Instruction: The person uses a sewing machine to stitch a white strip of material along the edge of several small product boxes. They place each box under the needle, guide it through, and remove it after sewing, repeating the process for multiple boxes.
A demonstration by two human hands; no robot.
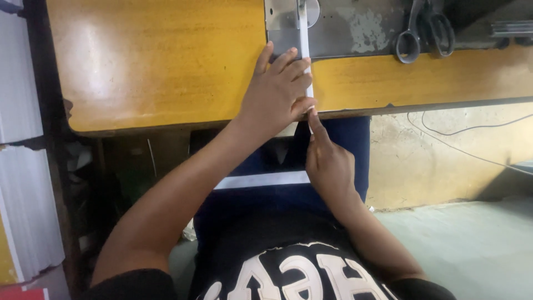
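Note:
My left hand (276, 91) lies flat on the yellow table (155, 61), fingers spread, pressing down a narrow white fabric strip (304, 41). That strip runs from the grey metal machine plate (355, 28) toward the table's front edge. Just below that edge, my right hand (328, 161) pinches the strip's near end between thumb and forefinger. Dark blue cloth (266, 197) with a white band lies across my lap under both arms.
A pair of scissors (425, 30) rests on the metal plate at the upper right. White stacked panels (19, 139) stand at the left. A thin cable (472, 139) hangs along the wall under the table. The floor (472, 250) is to the right.

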